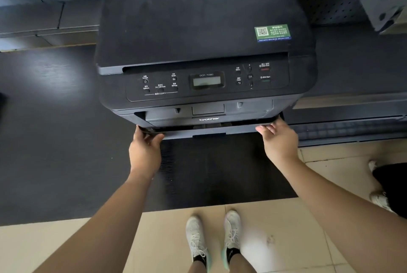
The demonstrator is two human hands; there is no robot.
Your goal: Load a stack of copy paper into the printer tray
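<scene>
Nearest the camera, the person's two shoes (211, 239) stand on the pale tiled floor (275, 239) in front of the printer (204, 37), and both bare arms reach forward to its lower front edge. The left hand (145, 151) sits at the left corner of the printer's paper tray (209, 132), its fingers (152, 138) curled narrowly around the tray's front lip, thumb on top, so it appears to be holding that lip. The right hand (278, 138) rests at the right corner of the same tray, its fingers (265, 129) fairly straight and laid on the lip; whether they hook underneath it, I cannot tell. The tray shows as a thin dark strip just below the printer's brand name, standing out only slightly from the body, and nothing of its inside is visible. Above it come the front flap (208, 109), then the control panel (207, 82) with its small screen, then the flat lid with a green sticker (272, 33) toward its right rear. The printer stands on a dark counter (55, 118). No stack of paper appears anywhere in view, neither on the counter beside the printer nor in either hand. By my judgement the task is at its very start or its very end: with the tray nearly flush, either it is about to be pulled out for loading, or it is being pushed home with paper inside, and this view cannot settle which.
</scene>
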